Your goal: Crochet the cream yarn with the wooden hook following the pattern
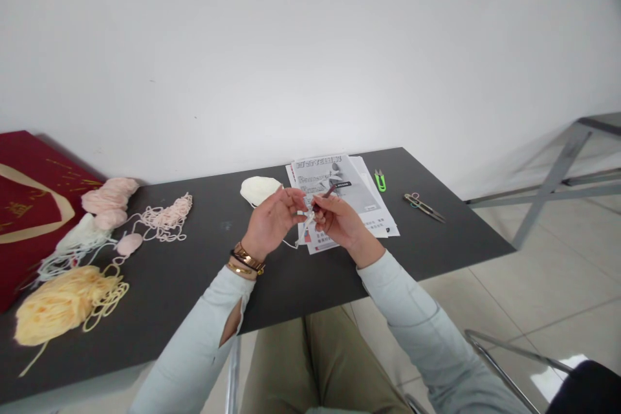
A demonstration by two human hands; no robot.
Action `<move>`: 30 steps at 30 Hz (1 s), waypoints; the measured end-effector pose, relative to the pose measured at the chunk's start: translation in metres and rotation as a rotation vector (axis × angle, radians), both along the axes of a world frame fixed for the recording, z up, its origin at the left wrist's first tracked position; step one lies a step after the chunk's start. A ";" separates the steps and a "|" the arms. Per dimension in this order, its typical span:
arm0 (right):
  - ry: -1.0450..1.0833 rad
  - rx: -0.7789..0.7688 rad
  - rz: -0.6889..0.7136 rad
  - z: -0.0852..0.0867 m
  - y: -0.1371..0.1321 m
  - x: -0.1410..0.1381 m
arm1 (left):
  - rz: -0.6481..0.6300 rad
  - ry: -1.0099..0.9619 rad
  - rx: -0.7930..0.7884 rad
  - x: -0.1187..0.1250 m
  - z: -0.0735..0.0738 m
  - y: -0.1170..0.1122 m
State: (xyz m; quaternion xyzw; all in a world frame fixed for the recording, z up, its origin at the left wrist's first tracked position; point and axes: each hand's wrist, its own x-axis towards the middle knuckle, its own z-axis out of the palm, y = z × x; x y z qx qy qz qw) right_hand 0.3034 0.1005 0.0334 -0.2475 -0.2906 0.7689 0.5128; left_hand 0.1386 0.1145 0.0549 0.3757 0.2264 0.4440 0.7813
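Above the dark table (436, 239) my left hand (272, 218) is closed in a pinch on a small piece of white yarn work (306, 220), with a strand hanging down from it. My right hand (339, 220) grips a thin crochet hook (330, 193), whose tip meets the yarn between the two hands. Both hands hover over printed instruction sheets (349, 197). A cream crocheted piece (259, 189) lies just behind my left hand.
Green thread snips (380, 180) and small scissors (423, 206) lie right of the sheets. At the left are pink yarn (167, 217), pink and white skeins (104, 202), yellow yarn (65, 304) and a red bag (29, 200). A metal frame (557, 174) stands on the tiled floor.
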 end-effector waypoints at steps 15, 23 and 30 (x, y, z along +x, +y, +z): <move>0.029 -0.014 0.084 -0.002 0.001 0.000 | -0.072 -0.401 -0.141 -0.013 0.006 -0.007; 0.060 -0.040 0.138 -0.001 0.000 0.001 | -0.118 -0.097 -0.058 -0.018 0.002 0.007; 0.041 -0.057 0.228 -0.002 0.000 0.004 | -0.153 0.068 -0.042 -0.030 -0.005 0.020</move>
